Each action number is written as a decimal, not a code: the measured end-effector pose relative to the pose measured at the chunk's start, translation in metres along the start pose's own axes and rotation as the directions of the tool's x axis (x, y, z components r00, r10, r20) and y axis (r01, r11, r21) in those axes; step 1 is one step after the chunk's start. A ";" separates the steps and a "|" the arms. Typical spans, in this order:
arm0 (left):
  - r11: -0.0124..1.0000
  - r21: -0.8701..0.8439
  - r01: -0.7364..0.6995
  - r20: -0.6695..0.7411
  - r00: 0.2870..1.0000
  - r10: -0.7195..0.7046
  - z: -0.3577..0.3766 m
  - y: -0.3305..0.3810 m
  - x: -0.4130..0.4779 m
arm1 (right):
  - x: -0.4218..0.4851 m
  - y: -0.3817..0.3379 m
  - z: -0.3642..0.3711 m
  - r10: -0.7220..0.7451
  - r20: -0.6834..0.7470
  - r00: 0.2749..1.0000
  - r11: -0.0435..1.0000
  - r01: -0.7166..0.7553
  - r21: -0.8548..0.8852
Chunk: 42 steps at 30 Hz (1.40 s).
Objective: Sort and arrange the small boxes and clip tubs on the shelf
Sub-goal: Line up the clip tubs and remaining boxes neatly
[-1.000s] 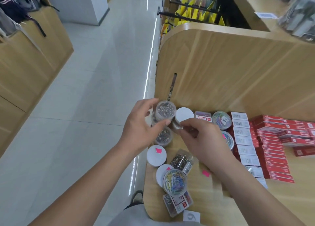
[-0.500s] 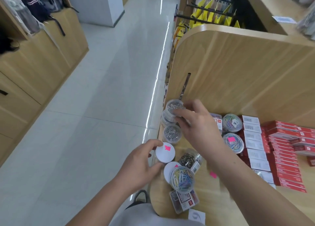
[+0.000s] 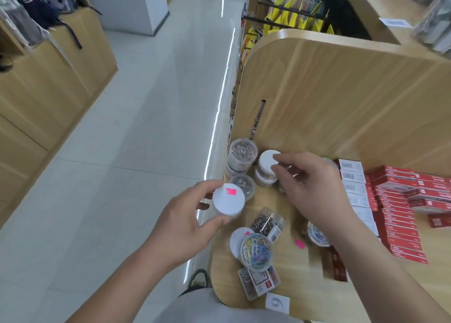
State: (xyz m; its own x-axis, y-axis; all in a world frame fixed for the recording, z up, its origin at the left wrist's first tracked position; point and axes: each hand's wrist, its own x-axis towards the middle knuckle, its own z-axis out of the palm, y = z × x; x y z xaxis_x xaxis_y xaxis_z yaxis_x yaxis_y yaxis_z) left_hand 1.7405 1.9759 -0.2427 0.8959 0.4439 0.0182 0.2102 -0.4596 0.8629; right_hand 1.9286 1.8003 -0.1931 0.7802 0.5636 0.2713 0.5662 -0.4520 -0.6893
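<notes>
Left hand (image 3: 183, 225) was first up, fingers and thumb wrapped round the white-lidded tub with the pink sticker (image 3: 228, 199), holding it up at the left edge of the shelf (image 3: 300, 274). Its body was hidden under the lid and fingers. Just right of it, a tub of silver clips (image 3: 243, 185) sat in front of a stack of clear tubs (image 3: 242, 153) at the back corner. Next along, a plain white-lidded tub (image 3: 268, 161) sat on another tub. The right hand (image 3: 314, 188) had curled fingertips against its rim, and whether it pinched or only touched, I could not tell. Nearer the person, a tub of dark clips (image 3: 268, 221) lay on its side, and the coloured paperclip tub (image 3: 256, 248) covered half of a white lid (image 3: 236, 239). The right forearm hid most of one more tub (image 3: 316, 233) and blurred the boxes behind it. The white-labelled boxes (image 3: 353, 183) and red boxes (image 3: 400, 215) ran off toward the right edge.

Half a second earlier the stickered tub stood on the shelf beside the fallen tub, with the left hand only just reaching it. It had since been lifted. The right hand had covered the plain white lid then, and it had since drawn back to the right, showing the lid.
</notes>
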 end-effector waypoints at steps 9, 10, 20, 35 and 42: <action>0.994 -0.023 -0.109 0.037 0.993 0.110 0.056 0.054 0.048 | -0.029 -0.002 -0.020 0.438 0.177 0.881 0.860 -0.468 0.201; 0.994 -0.033 -0.102 0.031 0.994 0.103 0.058 0.053 0.048 | -0.030 0.002 -0.019 0.468 0.163 0.869 0.837 -0.495 0.234; 0.994 -0.093 -0.062 0.077 0.995 0.069 0.059 0.036 0.048 | -0.031 0.016 0.007 0.531 0.017 0.847 0.844 -0.531 0.079; 0.993 -0.098 -0.072 0.077 0.994 0.080 0.042 0.019 0.002 | -0.047 0.016 0.011 0.417 0.122 0.901 0.908 -0.406 -0.106; 0.945 0.228 -0.236 0.278 0.945 0.169 0.055 0.019 -0.032 | -0.089 0.006 -0.023 0.413 0.158 0.897 0.909 -0.416 -0.012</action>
State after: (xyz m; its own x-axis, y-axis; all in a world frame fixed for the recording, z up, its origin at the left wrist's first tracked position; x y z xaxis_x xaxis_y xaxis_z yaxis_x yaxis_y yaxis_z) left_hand 1.7373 1.9104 -0.2547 0.9915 0.1279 0.0228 0.0761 -0.7142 0.6958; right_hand 1.8690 1.7314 -0.2060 0.8915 0.4283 -0.1476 0.1931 -0.6540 -0.7314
